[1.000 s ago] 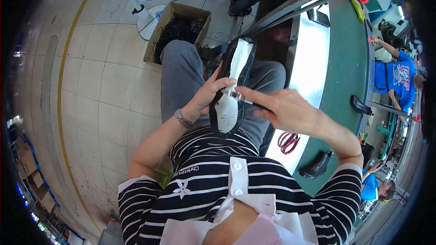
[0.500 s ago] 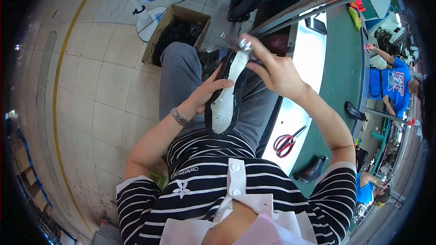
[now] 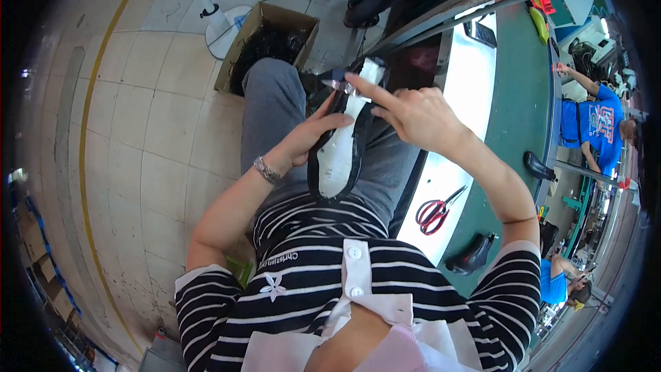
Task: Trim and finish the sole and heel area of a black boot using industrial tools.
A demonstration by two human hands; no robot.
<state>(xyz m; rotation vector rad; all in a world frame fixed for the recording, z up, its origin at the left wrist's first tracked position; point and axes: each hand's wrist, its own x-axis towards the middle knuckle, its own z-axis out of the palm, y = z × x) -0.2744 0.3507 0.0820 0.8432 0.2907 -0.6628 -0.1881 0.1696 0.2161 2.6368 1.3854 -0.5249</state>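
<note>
A black shoe (image 3: 337,158) lies over my lap with its white underside facing up, its heel end toward my belly. My left hand (image 3: 304,139) is closed round its left side, thumb pressed on the white underside. Above the toe half, my right hand (image 3: 421,116) is closed on a small metal tool (image 3: 337,81) with a dark end and a shiny part. The index finger lies stretched along the tool. Fingers and motion blur hide its kind and whether it touches the shoe.
A long green worktable (image 3: 511,76) with a white strip runs along my right. Red-handled scissors (image 3: 432,216) and black shoes (image 3: 472,253) lie on it. A cardboard box (image 3: 313,36) of black scraps and a white fan (image 3: 215,10) stand ahead-left. Other people work nearby.
My right hand and the tool have moved from the toe tip down and left across the shoe. The shoe has shifted slightly toward the left; my left hand keeps its hold.
</note>
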